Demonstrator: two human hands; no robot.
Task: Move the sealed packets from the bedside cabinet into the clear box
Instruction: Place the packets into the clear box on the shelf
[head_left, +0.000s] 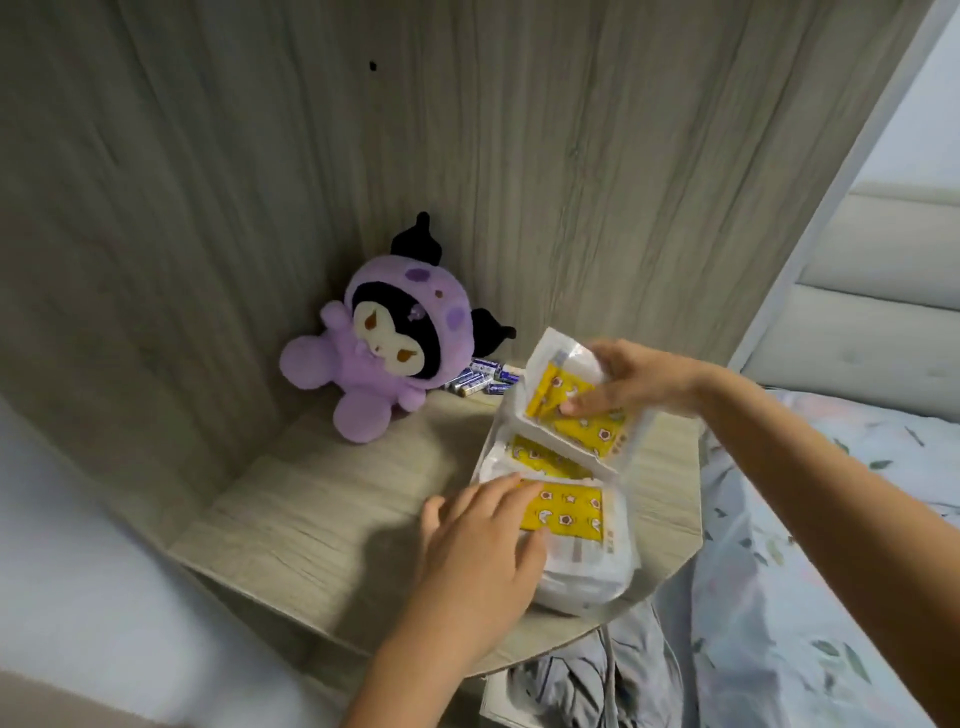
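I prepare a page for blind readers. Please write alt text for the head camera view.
Two bare hands gather sealed white-and-yellow packets on a wooden bedside cabinet: the left hand rests on the near stack, the right hand lifts the far ones. A purple plush toy and some batteries sit in the back corner.

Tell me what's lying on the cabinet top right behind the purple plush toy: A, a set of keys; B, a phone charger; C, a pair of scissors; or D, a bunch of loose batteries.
D: several small blue and silver batteries lie loose on the cabinet top, between the purple plush toy and the packets that both hands are on.
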